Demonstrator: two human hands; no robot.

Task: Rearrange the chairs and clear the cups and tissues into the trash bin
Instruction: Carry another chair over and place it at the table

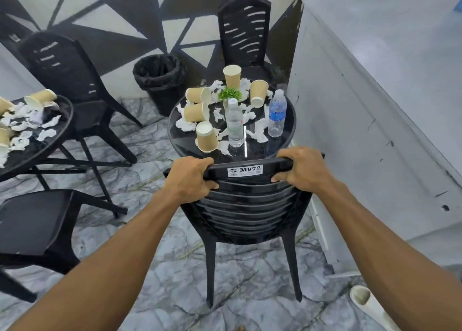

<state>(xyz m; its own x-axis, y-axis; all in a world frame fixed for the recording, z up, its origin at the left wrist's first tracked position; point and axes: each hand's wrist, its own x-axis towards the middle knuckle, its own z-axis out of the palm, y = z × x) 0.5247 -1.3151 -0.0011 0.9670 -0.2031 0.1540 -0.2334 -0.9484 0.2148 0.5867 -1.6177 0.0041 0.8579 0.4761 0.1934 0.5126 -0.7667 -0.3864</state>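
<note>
Round black table (287, 110) mid-frame is a mess: paper cups (196, 112), crumpled tissues (185, 124), two water bottles (234, 123) and a little green plant (230, 93). Second table (53, 130) at the left edge has the same cups and tissues.
</note>
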